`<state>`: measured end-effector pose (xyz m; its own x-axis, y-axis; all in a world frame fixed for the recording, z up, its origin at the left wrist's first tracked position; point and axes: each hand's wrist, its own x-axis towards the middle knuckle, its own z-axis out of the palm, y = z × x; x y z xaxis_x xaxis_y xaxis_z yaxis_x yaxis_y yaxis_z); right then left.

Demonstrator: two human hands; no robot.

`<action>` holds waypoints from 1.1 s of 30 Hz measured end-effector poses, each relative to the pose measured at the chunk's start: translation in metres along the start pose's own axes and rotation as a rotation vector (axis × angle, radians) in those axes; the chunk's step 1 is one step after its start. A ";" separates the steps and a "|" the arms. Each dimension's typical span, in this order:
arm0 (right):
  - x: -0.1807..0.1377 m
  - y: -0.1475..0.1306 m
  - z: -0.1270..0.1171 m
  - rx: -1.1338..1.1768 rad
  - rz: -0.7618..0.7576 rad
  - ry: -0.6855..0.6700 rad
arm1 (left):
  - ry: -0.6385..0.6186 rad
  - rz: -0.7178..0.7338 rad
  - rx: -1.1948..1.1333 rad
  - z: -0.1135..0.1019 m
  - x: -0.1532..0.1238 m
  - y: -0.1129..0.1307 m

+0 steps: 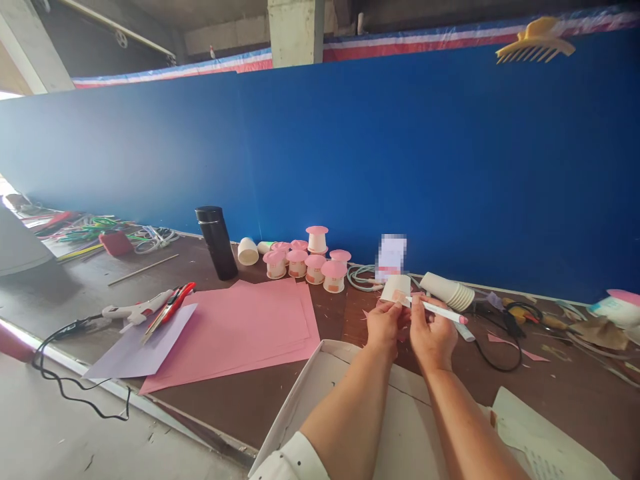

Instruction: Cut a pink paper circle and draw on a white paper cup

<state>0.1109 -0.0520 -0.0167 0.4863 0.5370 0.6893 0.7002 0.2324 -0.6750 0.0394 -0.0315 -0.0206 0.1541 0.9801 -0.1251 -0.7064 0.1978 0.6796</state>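
Note:
My left hand [384, 325] grips a small white paper cup [397, 289] with a pink patch on its side, held above the brown table. My right hand [431, 333] is closed round a white marker [440, 312] with a pink tip, lying across the fingers and pointing right, close beside the cup. Both hands hover over the far edge of an open white cardboard box [320, 387]. A second marker [464, 331] lies on the table just right of my right hand.
Pink paper sheets [240, 333] and a lilac sheet [145, 347] lie left, with red scissors [173, 308] and a glue gun [133, 311]. Several pink-topped cups [307, 260], a black flask [217, 242] and stacked white cups [447, 291] stand by the blue wall [400, 167]. Cables and clutter lie right.

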 end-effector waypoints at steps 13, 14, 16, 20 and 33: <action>-0.001 -0.007 -0.002 0.024 -0.052 -0.060 | -0.011 0.021 0.113 -0.004 -0.003 0.000; -0.001 -0.008 -0.002 0.016 -0.056 -0.061 | -0.008 0.024 0.114 -0.004 -0.004 0.001; -0.001 -0.008 -0.002 0.003 -0.062 -0.068 | -0.003 0.028 0.118 -0.004 -0.005 0.002; -0.001 -0.009 -0.003 -0.007 -0.061 -0.081 | 0.008 0.028 0.154 -0.002 -0.007 0.005; -0.001 -0.010 -0.001 -0.028 -0.078 -0.072 | 0.037 0.036 0.260 -0.005 -0.005 0.004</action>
<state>0.1042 -0.0558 -0.0106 0.3916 0.5756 0.7179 0.7491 0.2537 -0.6120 0.0326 -0.0355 -0.0208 0.1035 0.9873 -0.1205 -0.5091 0.1566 0.8463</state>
